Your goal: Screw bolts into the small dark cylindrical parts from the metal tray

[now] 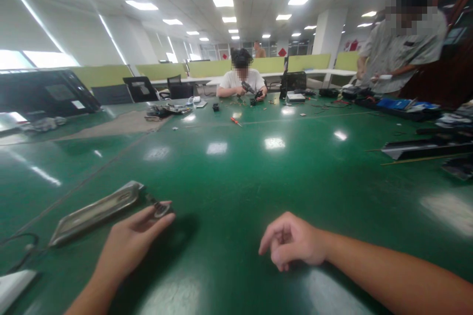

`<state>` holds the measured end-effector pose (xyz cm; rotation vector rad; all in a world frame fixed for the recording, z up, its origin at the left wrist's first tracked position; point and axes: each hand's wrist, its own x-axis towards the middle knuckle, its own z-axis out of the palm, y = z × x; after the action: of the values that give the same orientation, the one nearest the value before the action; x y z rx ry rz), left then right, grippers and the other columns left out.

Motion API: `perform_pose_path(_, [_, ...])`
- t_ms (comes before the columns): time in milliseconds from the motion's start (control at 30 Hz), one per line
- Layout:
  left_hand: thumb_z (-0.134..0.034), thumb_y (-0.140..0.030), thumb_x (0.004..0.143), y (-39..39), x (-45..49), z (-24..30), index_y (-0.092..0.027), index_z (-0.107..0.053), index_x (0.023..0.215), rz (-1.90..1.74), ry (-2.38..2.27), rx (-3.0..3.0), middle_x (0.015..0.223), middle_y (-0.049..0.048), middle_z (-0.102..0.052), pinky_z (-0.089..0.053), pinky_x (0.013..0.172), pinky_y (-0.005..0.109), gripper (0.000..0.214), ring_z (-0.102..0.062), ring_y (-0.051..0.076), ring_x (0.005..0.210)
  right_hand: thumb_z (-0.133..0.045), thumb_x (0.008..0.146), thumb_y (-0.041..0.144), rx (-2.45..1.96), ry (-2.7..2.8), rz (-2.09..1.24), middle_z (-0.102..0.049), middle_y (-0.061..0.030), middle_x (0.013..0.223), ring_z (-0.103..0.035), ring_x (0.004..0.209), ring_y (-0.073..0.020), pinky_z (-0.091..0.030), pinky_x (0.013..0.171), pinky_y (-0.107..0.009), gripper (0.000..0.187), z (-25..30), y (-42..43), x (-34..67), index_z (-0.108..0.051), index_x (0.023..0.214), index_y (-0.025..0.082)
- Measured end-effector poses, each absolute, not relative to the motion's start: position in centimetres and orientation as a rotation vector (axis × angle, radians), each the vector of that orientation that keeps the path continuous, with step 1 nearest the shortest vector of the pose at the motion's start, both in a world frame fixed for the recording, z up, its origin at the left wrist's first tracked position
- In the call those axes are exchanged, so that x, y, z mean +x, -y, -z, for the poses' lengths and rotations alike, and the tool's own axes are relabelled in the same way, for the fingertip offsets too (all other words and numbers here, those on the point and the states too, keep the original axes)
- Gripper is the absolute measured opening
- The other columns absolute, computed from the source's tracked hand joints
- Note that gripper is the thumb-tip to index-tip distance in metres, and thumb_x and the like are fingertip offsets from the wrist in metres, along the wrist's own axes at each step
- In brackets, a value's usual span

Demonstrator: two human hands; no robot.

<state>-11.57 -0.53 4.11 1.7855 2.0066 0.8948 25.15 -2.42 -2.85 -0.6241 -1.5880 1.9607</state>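
My left hand (129,243) grips a small dark round part (161,210) with a metallic ring, held between thumb and fingers above the green tabletop. Just behind it lies a long shallow metal tray (98,210) with rounded corners, set at a slant on the table. My right hand (293,243) hovers over the table to the right, its fingers loosely curled and the thumb apart from the index finger. Nothing shows in it.
A red screwdriver (235,121) lies farther up the green table (236,177). Across it sits a person (242,78) holding a power drill; another person (406,44) stands at right. Dark metal strips (424,148) lie right, a cable (27,251) and white object (15,285) left.
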Motion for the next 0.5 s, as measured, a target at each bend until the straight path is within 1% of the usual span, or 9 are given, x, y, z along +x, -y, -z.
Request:
perform_pose_path(67, [-0.071,-0.069,0.069,1.3,-9.0,-4.5,-0.017,-0.074,0.114,-0.837,-1.827,1.829,0.107,0.0093,-0.079,-0.056,0.095,0.042,0.069,-0.073,0.031,0.097,-0.080,0.078,0.045,-0.628,1.501,-1.831,-0.065,-0.0007,0.058,-0.055,0.046,-0.0097,-0.044,0.048,-0.021,0.044,3.0,2.3,25.5,-0.073,0.101,0.008])
perform_pose_path(133, [-0.073,-0.058,0.073,2.1,-5.6,-5.0,-0.021,-0.077,0.103,-0.752,-1.627,2.027,0.104,0.0076,-0.078,-0.056,0.090,0.039,0.048,-0.072,0.028,0.094,-0.067,0.087,0.049,-0.639,1.374,-1.707,-0.064,-0.0007,0.058,-0.054,0.046,-0.0117,-0.043,0.048,-0.023,0.049,3.0,2.3,25.9,-0.068,0.114,0.008])
perform_pose_path(200, [-0.071,-0.045,0.078,3.1,-1.9,-5.4,-0.023,-0.077,0.093,-0.660,-1.425,2.209,0.097,0.0055,-0.077,-0.055,0.083,0.033,0.027,-0.071,0.024,0.090,-0.054,0.094,0.050,-0.677,1.280,-1.605,-0.065,-0.0016,0.061,-0.055,0.049,-0.0140,-0.043,0.050,-0.025,0.056,2.9,2.4,26.3,-0.059,0.129,0.008])
perform_pose_path(267, [-0.070,-0.030,0.077,3.8,1.4,-5.7,-0.023,-0.076,0.090,-0.571,-1.289,2.274,0.090,0.0036,-0.076,-0.052,0.078,0.029,0.016,-0.069,0.021,0.083,-0.047,0.098,0.053,-0.722,1.274,-1.518,-0.066,-0.0030,0.067,-0.057,0.054,-0.0157,-0.045,0.054,-0.028,0.059,2.7,2.6,26.6,-0.053,0.136,0.008])
perform_pose_path(367, [-0.065,-0.016,0.075,4.4,4.4,-5.7,-0.024,-0.075,0.092,-0.482,-1.177,2.298,0.085,0.0009,-0.074,-0.048,0.077,0.028,0.021,-0.067,0.018,0.080,-0.042,0.100,0.059,-0.772,1.371,-1.441,-0.066,-0.0044,0.078,-0.059,0.063,-0.0167,-0.046,0.062,-0.030,0.062,2.5,3.3,26.5,-0.049,0.139,0.011])
perform_pose_path(467, [-0.068,-0.016,0.076,4.3,4.6,-5.0,-0.026,-0.074,0.095,-0.477,-1.170,2.287,0.084,0.0003,-0.072,-0.046,0.077,0.029,0.023,-0.065,0.018,0.082,-0.037,0.102,0.062,-0.808,1.469,-1.416,-0.064,-0.0039,0.081,-0.060,0.065,-0.0166,-0.045,0.066,-0.032,0.063,2.5,4.1,26.2,-0.048,0.139,0.013])
perform_pose_path(500, [-0.069,-0.017,0.077,4.2,4.3,-4.6,-0.026,-0.074,0.097,-0.493,-1.167,2.277,0.085,0.0004,-0.071,-0.045,0.077,0.029,0.023,-0.064,0.017,0.082,-0.038,0.101,0.062,-0.822,1.512,-1.403,-0.063,-0.0033,0.080,-0.059,0.066,-0.0167,-0.045,0.068,-0.032,0.063,2.5,4.3,26.1,-0.047,0.139,0.013])
